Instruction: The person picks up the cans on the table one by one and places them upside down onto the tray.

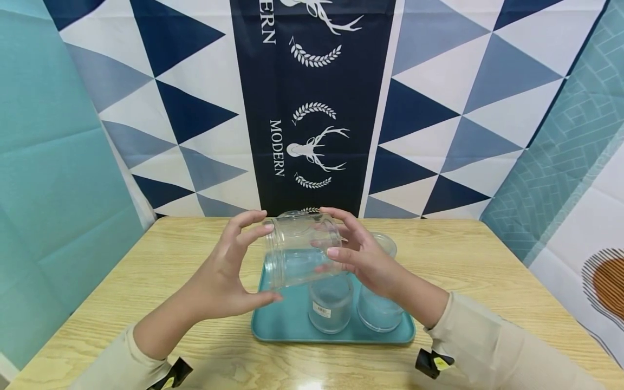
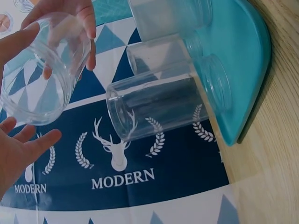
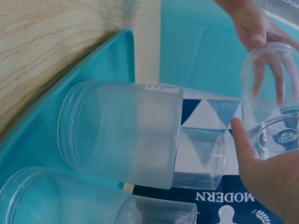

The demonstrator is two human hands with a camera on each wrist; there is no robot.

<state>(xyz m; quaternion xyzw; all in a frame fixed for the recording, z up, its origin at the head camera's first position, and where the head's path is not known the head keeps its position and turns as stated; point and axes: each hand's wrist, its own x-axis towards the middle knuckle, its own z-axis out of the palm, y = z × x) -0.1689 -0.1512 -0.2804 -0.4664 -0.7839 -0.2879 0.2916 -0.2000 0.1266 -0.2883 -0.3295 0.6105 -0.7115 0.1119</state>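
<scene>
A clear plastic jar [image 1: 302, 238] is held up sideways above the tray, its ringed mouth end toward my left hand. My right hand [image 1: 363, 254] grips the base end, with some fingers showing through the clear wall in the head view. Around the mouth end my left hand [image 1: 221, 276] is spread in a wide curve. In the left wrist view its lower fingers [image 2: 42, 144] stand apart from the jar, and its upper digit lies close to the rim. Below, a jar with a white label [image 1: 330, 309] and another clear jar [image 1: 380, 309] stand upright on the teal tray [image 1: 287, 325].
More clear jars stand toward the tray's back, among them one [image 2: 163, 100] seen in the left wrist view. Under the tray is a light wood table [image 1: 195, 254]. A patterned cloth [image 1: 312, 108] hangs behind it, and teal cloth [image 1: 63, 162] hangs at the left.
</scene>
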